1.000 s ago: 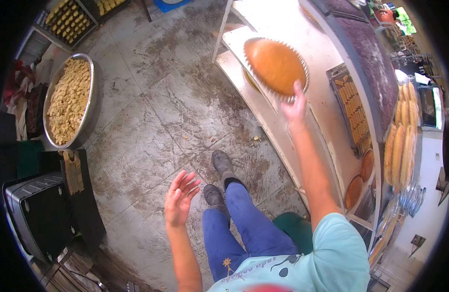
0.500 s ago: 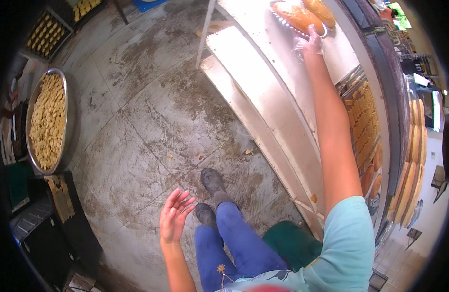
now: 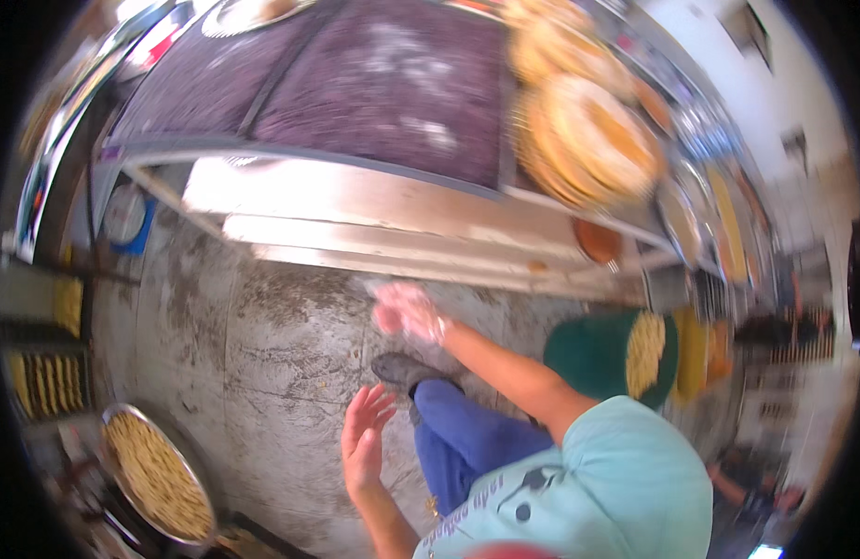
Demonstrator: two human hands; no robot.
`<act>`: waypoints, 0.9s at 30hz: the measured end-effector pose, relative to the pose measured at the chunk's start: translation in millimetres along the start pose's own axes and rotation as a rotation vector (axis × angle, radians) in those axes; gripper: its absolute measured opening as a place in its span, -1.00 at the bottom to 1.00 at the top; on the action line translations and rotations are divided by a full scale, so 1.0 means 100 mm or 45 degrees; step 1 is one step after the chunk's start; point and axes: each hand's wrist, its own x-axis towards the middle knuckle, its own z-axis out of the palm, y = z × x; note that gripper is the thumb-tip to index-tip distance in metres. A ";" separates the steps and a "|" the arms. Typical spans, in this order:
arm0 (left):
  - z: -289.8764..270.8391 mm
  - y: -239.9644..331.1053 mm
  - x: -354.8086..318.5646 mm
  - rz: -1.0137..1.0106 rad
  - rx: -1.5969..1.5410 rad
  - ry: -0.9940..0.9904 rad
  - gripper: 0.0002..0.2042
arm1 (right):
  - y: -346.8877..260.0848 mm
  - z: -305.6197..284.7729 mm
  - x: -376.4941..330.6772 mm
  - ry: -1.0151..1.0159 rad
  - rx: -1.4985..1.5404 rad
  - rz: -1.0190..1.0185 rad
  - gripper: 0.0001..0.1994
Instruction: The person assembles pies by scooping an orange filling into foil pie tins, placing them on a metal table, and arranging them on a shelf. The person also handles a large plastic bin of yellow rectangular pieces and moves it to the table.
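While open, left hand (image 3: 367, 436) well apart from steel basin (image 3: 194, 471) of pale pieces (image 3: 158, 477); right hand (image 3: 409, 314) blurred, grip unclear

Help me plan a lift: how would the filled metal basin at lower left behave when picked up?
The metal basin is probably heavy, filled with small yellowish pieces. Its shiny metal suggests stiffness. The pieces seem loose, so tilting might spill them.

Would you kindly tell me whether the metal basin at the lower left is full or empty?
The metal basin looks nearly full: small golden pieces spread right across it, reaching close to the top.
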 end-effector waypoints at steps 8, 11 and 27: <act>1.27 0.01 -0.76 -0.259 0.248 -0.511 -0.33 | -0.22 -1.28 -3.91 0.871 0.235 0.466 -0.75; 1.63 0.00 -0.96 -0.326 0.236 -0.602 -0.34 | -0.78 -1.47 -4.33 1.032 0.111 0.122 -0.78; 4.21 -0.76 -0.07 -0.551 0.566 -1.301 -0.43 | -2.18 -1.78 -5.94 1.338 0.209 -0.588 -0.69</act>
